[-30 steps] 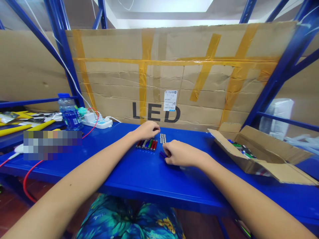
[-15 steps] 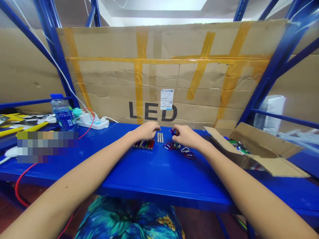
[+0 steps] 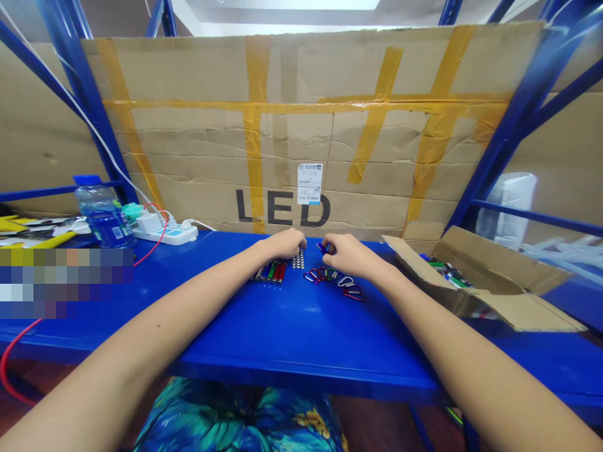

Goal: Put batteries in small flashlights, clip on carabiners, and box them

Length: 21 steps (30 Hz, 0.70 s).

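My left hand [image 3: 288, 243] reaches over the small round silver pieces [image 3: 298, 260], which look like button cells laid in rows. Its fingers are bent together at the far end of those rows; whatever they pinch is hidden. Just below that wrist lies a row of slim metal tubes [image 3: 271, 272], coloured red, green, blue and silver. In the fingers of my right hand [image 3: 347, 255] is a short blue piece with a tube-like shape [image 3: 322, 248], held a little above the table. Several coloured carabiners [image 3: 346, 282] lie in a curved line below this hand.
On the right stands an open cardboard box [image 3: 452, 295] with coloured tubes inside. A bottle [image 3: 101, 213] and a white power strip [image 3: 172, 233] stand at the left back. A large cardboard sheet [image 3: 207, 144] walls off the rear of the blue table [image 3: 282, 333].
My left hand has moved slightly right, closer over the silver pieces, covering their far rows. The right hand still holds the blue piece. The whole view has shifted a little.
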### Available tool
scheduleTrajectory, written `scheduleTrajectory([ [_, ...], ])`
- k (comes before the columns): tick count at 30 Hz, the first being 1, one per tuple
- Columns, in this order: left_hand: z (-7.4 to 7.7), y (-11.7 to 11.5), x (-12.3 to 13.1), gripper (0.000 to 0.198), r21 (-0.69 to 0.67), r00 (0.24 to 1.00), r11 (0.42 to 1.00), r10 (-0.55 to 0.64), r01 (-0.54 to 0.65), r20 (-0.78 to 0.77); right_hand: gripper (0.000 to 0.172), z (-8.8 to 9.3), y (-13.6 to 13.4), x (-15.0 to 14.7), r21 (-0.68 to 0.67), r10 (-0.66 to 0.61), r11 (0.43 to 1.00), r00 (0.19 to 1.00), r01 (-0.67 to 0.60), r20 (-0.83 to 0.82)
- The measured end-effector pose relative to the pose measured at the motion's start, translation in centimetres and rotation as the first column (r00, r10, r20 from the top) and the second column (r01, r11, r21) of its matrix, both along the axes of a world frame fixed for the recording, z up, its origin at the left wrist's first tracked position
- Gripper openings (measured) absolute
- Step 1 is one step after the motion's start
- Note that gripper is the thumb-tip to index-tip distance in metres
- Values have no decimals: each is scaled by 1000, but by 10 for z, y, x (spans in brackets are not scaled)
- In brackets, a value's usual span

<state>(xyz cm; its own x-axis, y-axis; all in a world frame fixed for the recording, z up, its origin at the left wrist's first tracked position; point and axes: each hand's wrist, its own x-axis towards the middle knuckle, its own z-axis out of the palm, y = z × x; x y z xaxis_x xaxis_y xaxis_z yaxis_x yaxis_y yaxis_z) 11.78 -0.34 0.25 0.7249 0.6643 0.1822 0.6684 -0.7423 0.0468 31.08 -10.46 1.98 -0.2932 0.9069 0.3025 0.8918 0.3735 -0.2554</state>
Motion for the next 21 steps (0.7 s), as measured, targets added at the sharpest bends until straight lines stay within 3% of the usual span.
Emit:
scheduleTrajectory([
  [7, 2, -8, -3, 42, -8, 999, 1000, 28, -28, -33, 24, 0, -1, 0, -8, 5, 1000, 1000, -5, 2],
  [14, 1, 0, -8, 37, -36, 999, 998, 54, -54, -3, 25, 0, 1, 0, -25, -2, 1000, 1000, 2, -1],
  [21, 11, 12, -47, 42, -132, 986, 977, 164, -166, -20, 18, 0, -1, 0, -13, 5, 1000, 1000, -5, 2],
])
